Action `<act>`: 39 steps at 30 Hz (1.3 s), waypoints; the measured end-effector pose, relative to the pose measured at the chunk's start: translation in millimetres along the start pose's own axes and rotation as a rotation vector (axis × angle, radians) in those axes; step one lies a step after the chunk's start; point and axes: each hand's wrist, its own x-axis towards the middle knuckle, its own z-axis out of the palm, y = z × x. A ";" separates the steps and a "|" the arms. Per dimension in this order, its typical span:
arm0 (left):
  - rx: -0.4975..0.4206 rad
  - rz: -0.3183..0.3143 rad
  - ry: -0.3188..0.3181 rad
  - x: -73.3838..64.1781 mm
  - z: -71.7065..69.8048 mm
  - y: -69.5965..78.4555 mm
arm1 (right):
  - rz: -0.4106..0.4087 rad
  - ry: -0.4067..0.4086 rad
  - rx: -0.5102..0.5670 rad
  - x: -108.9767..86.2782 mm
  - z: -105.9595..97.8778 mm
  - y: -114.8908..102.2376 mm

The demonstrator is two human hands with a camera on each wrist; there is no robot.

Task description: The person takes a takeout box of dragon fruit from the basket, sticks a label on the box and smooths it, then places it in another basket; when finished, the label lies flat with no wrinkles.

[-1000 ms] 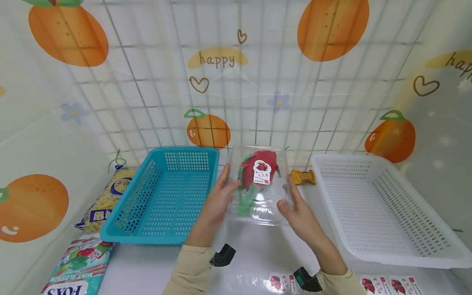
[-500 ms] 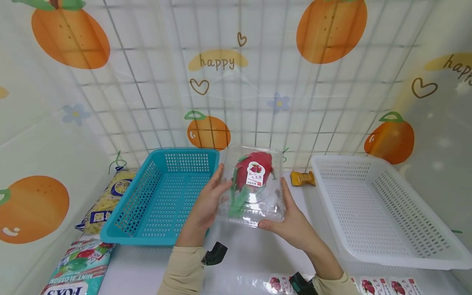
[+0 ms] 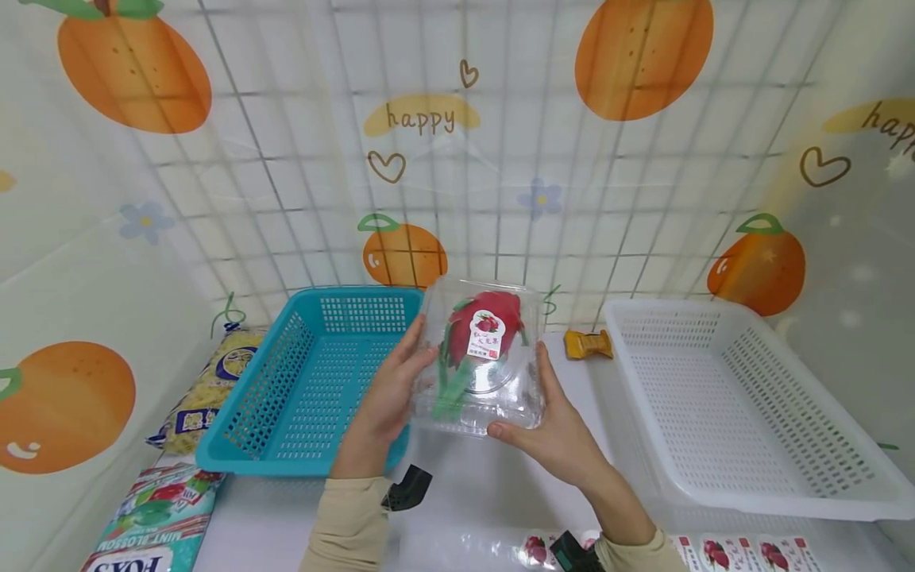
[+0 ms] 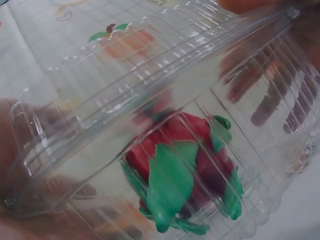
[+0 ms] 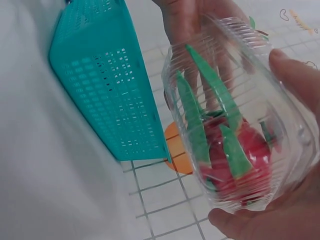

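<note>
Both hands hold a clear plastic clamshell box (image 3: 511,397) up above the table, tilted toward the head camera. Inside lies a red dragon fruit (image 3: 509,308) with green leafy scales, seen close in the left wrist view as a red and green fruit (image 4: 172,175). A white label (image 3: 486,334) with a fruit picture sits on the lid. My left hand (image 3: 389,393) grips the box's left side, thumb on top. My right hand (image 3: 561,437) grips its right side and near corner, with fingers spread behind the box in the left wrist view.
A teal basket (image 3: 307,463) stands left, close beside the box. A white basket (image 3: 750,502) stands right. Between box and white basket lies a small yellow packet (image 3: 588,345). Two food bags, a pasta-like one (image 3: 207,389) and a mint one (image 3: 153,516), lie far left. Label strips (image 3: 750,554) lie in front.
Both hands have moved left with the clamshell box, bringing it nearer the teal basket and turning it slightly. My right thumb has shifted from the box's side to its near edge.
</note>
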 end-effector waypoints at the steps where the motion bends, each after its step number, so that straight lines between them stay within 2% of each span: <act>1: -0.001 0.002 -0.001 -0.3 -1.3 0.4 | 0.001 -0.001 0.001 -0.1 1.1 -0.7; 11: -0.004 -0.004 -0.019 -3.4 -12.1 4.4 | 0.012 -0.008 0.008 -1.1 9.8 -7.2; 19: 0.026 0.006 0.009 -5.5 -18.3 7.0 | -0.003 -0.011 0.032 0.3 15.3 -11.0; 30: 0.025 -0.010 0.048 -8.8 -27.8 10.4 | -0.078 -0.018 0.080 2.6 24.3 -16.1; 39: 0.048 -0.008 0.075 -10.5 -32.1 12.8 | -0.072 -0.022 0.084 3.5 30.1 -18.3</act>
